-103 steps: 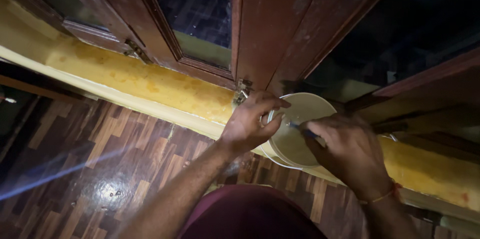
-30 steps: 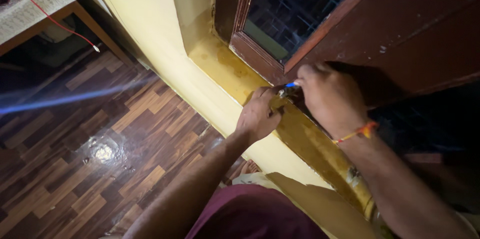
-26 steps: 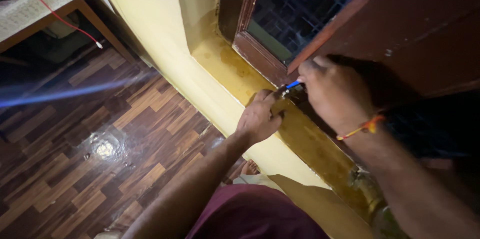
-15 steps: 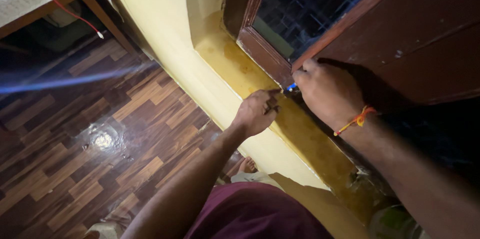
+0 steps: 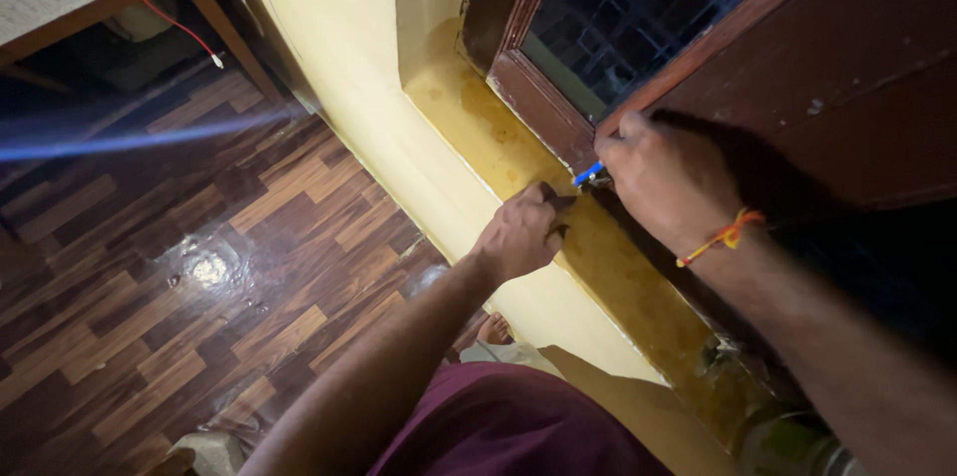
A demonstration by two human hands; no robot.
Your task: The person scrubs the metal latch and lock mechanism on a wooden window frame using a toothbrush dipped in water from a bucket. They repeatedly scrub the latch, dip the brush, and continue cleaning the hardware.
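The right hand [image 5: 666,180] is gripping a small blue-handled tool [image 5: 588,175] at the brown window frame's [image 5: 543,112] lower corner; the left hand [image 5: 523,232], loosely curled, is resting on the yellow sill [image 5: 469,117]. Work there looks underway, not finished.

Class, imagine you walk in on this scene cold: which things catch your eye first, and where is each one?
Two bare hands meet at the lower corner of the dark wooden window frame: the right hand grips a small blue tool, the left hand is closed just below it on the yellow sill. At lower left, a light glare shines on the wood-pattern floor.
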